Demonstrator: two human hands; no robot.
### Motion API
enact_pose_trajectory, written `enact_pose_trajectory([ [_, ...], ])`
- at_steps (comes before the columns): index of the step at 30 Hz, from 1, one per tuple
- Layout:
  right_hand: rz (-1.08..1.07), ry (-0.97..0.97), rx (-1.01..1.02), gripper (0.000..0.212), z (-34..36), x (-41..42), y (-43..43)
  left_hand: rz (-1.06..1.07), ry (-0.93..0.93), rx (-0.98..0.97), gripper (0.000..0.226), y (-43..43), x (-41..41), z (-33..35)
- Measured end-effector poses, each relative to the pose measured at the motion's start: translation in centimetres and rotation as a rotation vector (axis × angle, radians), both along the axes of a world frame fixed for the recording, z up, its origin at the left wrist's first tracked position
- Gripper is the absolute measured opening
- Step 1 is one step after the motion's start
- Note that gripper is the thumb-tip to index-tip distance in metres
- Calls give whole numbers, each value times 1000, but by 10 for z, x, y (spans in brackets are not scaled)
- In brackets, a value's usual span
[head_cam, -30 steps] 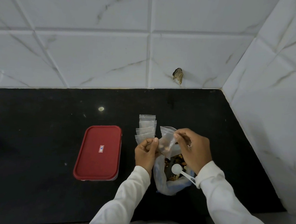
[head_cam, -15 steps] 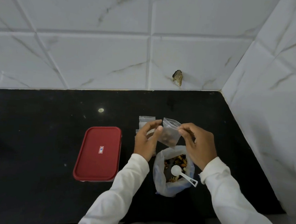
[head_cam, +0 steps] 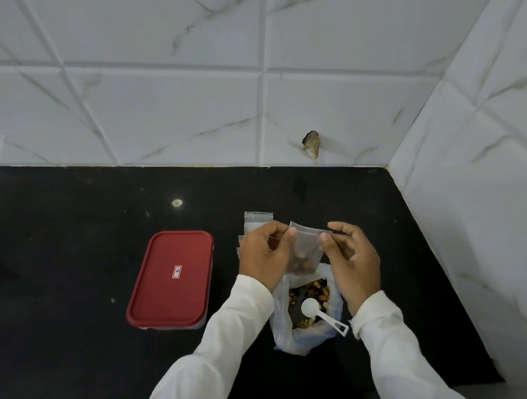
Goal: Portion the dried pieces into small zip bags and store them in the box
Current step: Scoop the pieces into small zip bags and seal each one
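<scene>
Nearest: two white sleeves (head_cam: 216,350) coming in from the bottom edge. Between the forearms an open clear supply bag (head_cam: 280,327) stands on the black bench (head_cam: 69,233), mouth up, holding mixed dried pieces (head_cam: 317,287) in browns and oranges. A white plastic scoop (head_cam: 311,305) lies in it, bowl on the pieces, handle out over the bag's right rim.

Just above that mouth is the small zip bag (head_cam: 307,248), held upright in the air with its top edge level and a small heap of dried pieces at its bottom. Can't tell if the zip strip is sealed. Left hand (head_cam: 263,255) pinches the top-left corner, thumb and fingers (head_cam: 291,232) curled onto it. Right hand (head_cam: 354,263) pinches the top-right corner between thumb and forefinger, with the other fingers loosely bent.

Left of the hands and apart from them: the box (head_cam: 171,280), rectangular with rounded corners, red lid on, small label at lid centre, flat on the bench.

Behind the left hand: a stack of empty zip bags (head_cam: 258,219), fanned, lying flat, partly hidden by the hand.

Further back there's a pale spot (head_cam: 177,202) on the bench. Then a white marble-pattern tiled wall (head_cam: 168,116) along the back and right side, with a chipped hole (head_cam: 312,143) in one tile just above the bench line.
</scene>
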State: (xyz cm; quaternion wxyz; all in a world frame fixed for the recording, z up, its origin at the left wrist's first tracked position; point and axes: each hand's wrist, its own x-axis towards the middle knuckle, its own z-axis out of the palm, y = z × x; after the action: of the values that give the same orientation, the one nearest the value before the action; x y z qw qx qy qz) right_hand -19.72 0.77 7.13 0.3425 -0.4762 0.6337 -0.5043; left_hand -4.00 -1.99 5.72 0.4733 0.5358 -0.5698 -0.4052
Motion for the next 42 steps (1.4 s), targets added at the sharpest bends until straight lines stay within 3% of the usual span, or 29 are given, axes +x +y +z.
enact_pose_trajectory([
  [2, 25, -147, 87, 17, 2, 3, 3, 28, 88, 71, 15, 3, -3, 1],
  [8, 40, -310, 184, 11, 3, 9, 5, 28, 189, 115, 13, 11, -10, 3],
  [15, -2, -271, 146, 10, 0, 18, 9, 27, 219, 244, 4, 12, -17, 3],
  [26, -116, -292, 178, 9, -3, 26, 10, 47, 142, 196, 1, 18, -20, 3],
  [35, -73, -327, 184, 11, 0, 31, 14, 88, 231, 248, 3, 25, -25, 12],
  [39, -71, -327, 201, 11, -3, 31, 15, 99, 203, 244, 15, 23, -24, 12],
  [42, -84, -337, 203, 11, -4, 32, 16, 116, 167, 252, 9, 21, -23, 9],
])
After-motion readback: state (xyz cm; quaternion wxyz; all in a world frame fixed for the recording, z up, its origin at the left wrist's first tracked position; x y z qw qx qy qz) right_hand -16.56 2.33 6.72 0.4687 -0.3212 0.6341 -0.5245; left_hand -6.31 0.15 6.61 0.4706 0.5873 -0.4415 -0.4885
